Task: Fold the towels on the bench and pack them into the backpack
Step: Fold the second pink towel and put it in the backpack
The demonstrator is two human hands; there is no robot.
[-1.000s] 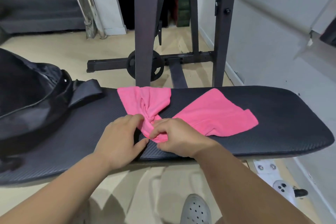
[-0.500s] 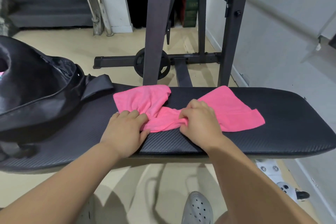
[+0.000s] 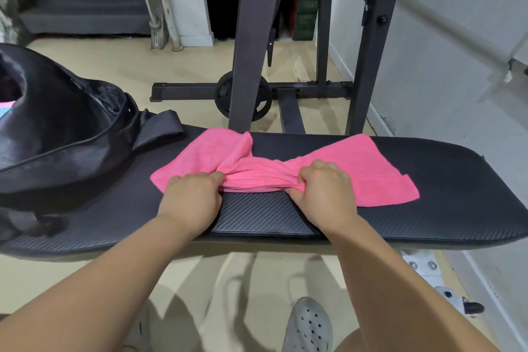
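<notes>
A pink towel (image 3: 357, 163) lies crumpled across the middle of the black padded bench (image 3: 471, 194), bunched and twisted at its centre. My left hand (image 3: 191, 197) grips the towel's near edge on the left side. My right hand (image 3: 324, 188) grips the near edge to the right, fingers curled into the cloth. The stretch of towel between my hands is pulled taut. The black backpack (image 3: 57, 128) sits open on the bench's left end, with something pink and light blue showing inside at the far left.
A backpack strap (image 3: 160, 128) lies on the bench beside the towel's left end. Behind the bench stands a dark metal rack (image 3: 251, 37) with a weight plate (image 3: 243, 100) at its base. A white wall runs along the right; a grey shoe (image 3: 308, 326) is below.
My hands have moved apart along the towel's near edge, the right one going right, and the bunched middle has been drawn out wider between them.
</notes>
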